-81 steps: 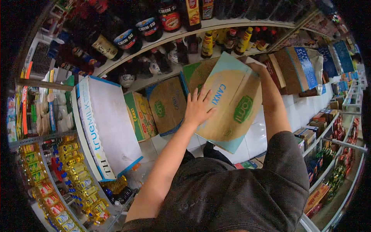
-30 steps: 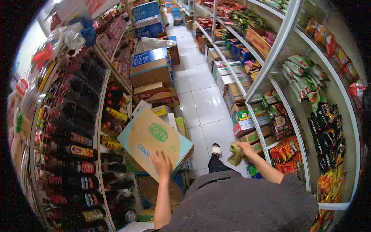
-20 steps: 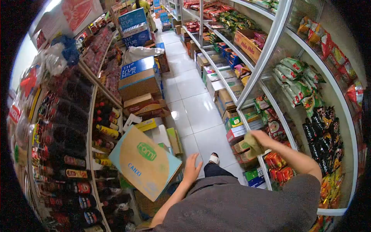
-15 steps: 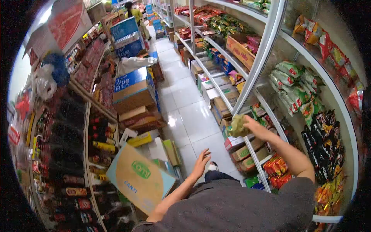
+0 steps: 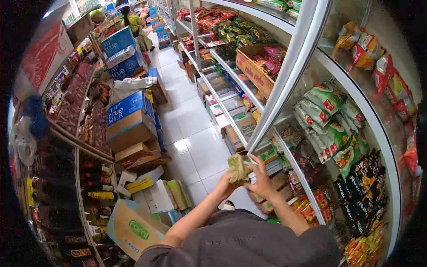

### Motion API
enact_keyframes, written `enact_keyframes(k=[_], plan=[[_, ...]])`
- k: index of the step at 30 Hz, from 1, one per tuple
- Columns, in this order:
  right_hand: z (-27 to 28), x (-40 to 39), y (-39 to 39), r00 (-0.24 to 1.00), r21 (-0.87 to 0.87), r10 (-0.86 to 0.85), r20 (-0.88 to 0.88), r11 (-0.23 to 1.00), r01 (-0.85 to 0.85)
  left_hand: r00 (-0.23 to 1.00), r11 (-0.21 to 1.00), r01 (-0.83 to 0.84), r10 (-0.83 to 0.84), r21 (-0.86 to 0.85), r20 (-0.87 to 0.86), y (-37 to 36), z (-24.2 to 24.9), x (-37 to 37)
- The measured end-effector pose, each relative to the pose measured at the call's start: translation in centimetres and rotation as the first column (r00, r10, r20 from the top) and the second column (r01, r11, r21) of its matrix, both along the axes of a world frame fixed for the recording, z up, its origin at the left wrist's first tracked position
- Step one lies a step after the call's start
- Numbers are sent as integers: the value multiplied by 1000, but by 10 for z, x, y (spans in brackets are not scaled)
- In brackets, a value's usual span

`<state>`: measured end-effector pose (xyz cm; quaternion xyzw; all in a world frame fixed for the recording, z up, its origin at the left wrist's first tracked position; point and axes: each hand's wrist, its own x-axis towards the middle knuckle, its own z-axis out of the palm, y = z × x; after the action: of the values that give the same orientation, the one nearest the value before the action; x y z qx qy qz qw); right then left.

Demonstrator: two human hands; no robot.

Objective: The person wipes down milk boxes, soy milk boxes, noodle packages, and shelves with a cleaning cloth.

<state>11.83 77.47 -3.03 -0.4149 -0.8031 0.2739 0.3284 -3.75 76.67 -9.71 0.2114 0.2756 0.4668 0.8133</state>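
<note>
A crumpled olive-green cloth (image 5: 239, 168) is bunched up between my two hands in front of my body, above the tiled floor. My left hand (image 5: 226, 187) grips it from the lower left, its fingers partly hidden behind the folds. On the other side, my right hand (image 5: 261, 179) has its fingers curled against the cloth's right edge. Close by my right hand stands the white metal post (image 5: 284, 84) of the shelving. Packets of snacks in green and white bags (image 5: 327, 118) lie on the shelf to the right.
Cartons, including a blue milk box (image 5: 129, 109) and a tan Fami carton (image 5: 138, 229), line the aisle's left side. Bottles (image 5: 101, 195) fill the left rack. White floor tiles (image 5: 200, 147) run ahead between shelves. A person (image 5: 133, 24) is at the far end.
My right hand has brought the cloth leftward, away from the shelf. My left hand, open before, has come up and taken hold of the cloth too. The view has shifted right.
</note>
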Motion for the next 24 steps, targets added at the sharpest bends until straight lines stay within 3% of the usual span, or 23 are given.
enact_keyframes(k=[1,3,5,6,9,13,15,16,17,19,20,22,23,24], plan=[[-1,3,5,1000,90,-7,28,996,4,989,994,101,-97,34,-113,13,-5,3],[-11,6,12,1000,15,-2,30,1000,2,993,994,104,-105,-33,-49,31,-17,8],[-16,8,21,1000,-168,-14,-19,986,11,978,979,205,-205,-14,-48,50,-21,10],[-13,8,26,998,-97,-66,22,993,68,974,975,222,-223,-31,-27,58,-18,11],[-12,5,49,989,-132,-144,20,981,146,962,959,270,-266,-84,57,91,-23,13],[-21,-14,90,959,-83,-283,18,955,284,953,938,299,-303,-175,5,149,-22,4],[-36,-28,117,939,-46,-344,-16,938,343,957,968,243,-250,-61,-149,185,-31,-2],[-38,-37,133,921,-57,-384,-60,923,381,909,952,181,-66,246,-411,204,-40,-8],[-40,-45,149,914,-48,-401,-60,916,399,910,947,198,-80,255,-408,228,-44,-16],[-36,-60,183,848,57,-519,-105,849,526,688,897,339,-30,285,-726,282,-30,-36],[-30,-66,197,801,70,-586,-120,800,595,670,867,344,43,361,-741,307,-32,-45],[-18,-74,227,722,129,-685,-99,711,692,607,681,331,377,654,-700,358,-33,-55],[-13,-75,243,697,166,-711,-93,680,715,530,657,429,373,620,-761,380,-8,-62],[-14,-76,256,680,158,-728,-88,663,731,506,575,452,464,682,-727,407,-13,-64]])
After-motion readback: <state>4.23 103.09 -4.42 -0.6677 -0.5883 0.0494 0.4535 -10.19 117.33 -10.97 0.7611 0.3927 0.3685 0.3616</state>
